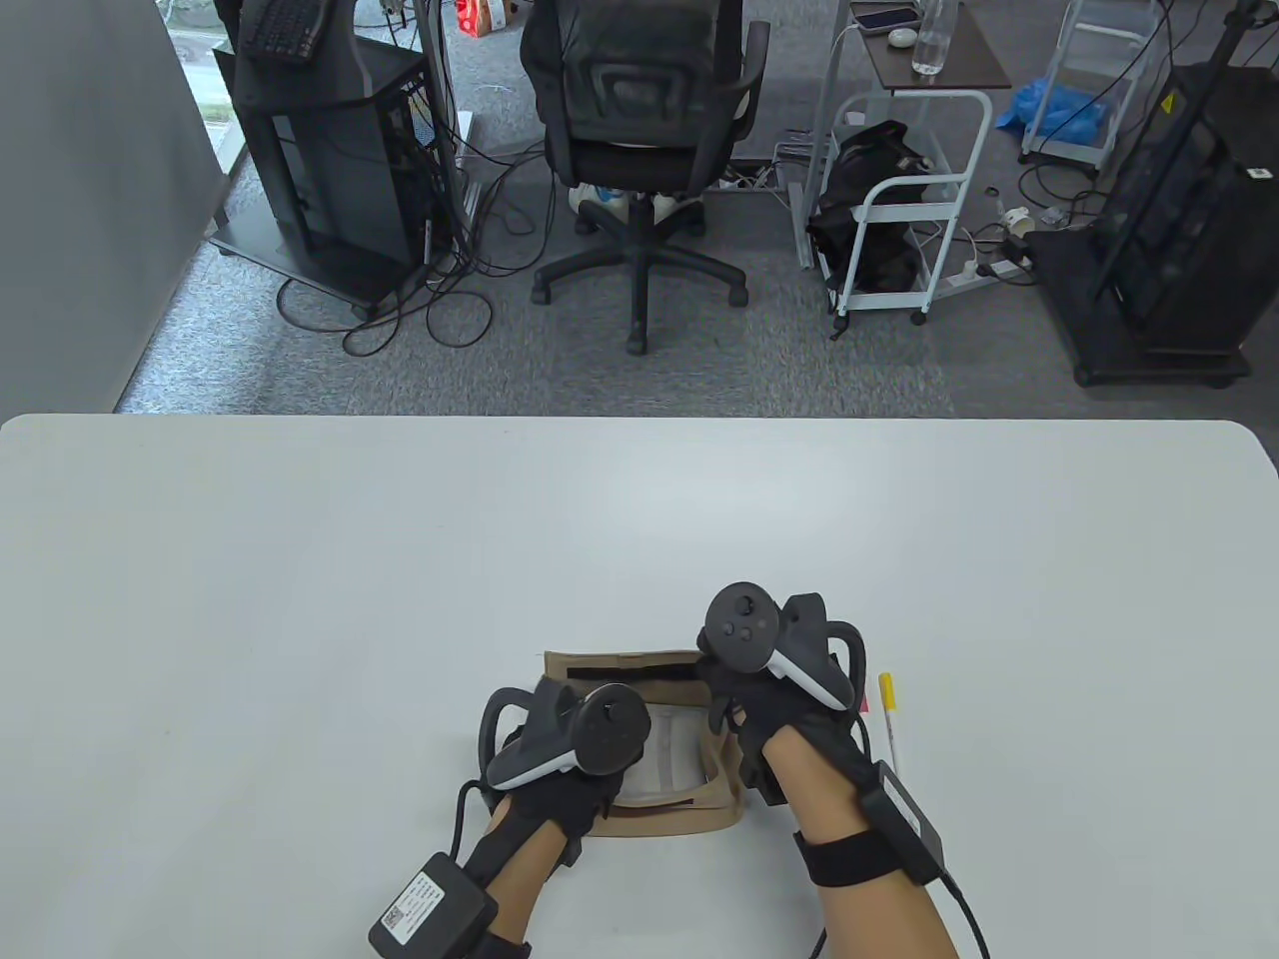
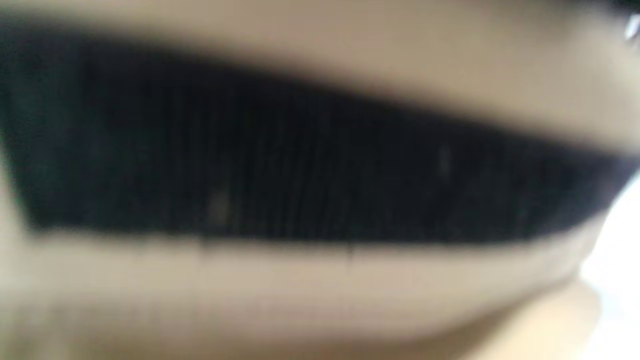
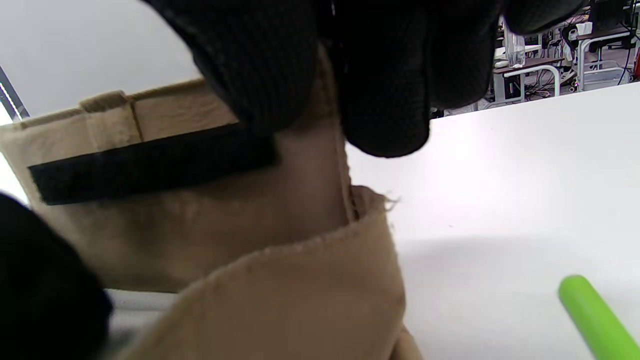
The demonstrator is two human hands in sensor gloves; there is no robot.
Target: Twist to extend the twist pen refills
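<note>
A tan fabric pouch [image 1: 689, 811] with a black strip [image 1: 625, 674] on its flap lies open near the table's front edge. My right hand [image 1: 724, 704] pinches the pouch's right edge; in the right wrist view the gloved fingers [image 3: 380, 100] grip the tan fabric [image 3: 200, 240] beside the black strip [image 3: 150, 165]. My left hand [image 1: 600, 799] lies on the pouch's left front edge, its fingers hidden under the tracker. The left wrist view is a blur of tan fabric [image 2: 320, 290] and black strip [image 2: 300, 165]. A pen [image 1: 888, 721] with a yellow end lies on the table right of my right hand; it looks green in the right wrist view [image 3: 595, 320].
The white table [image 1: 300, 599] stretches wide to the left, right and behind the pouch. A pale lining [image 1: 669, 754] shows inside the pouch. An office chair [image 1: 639, 130] and carts stand on the floor beyond the table's far edge.
</note>
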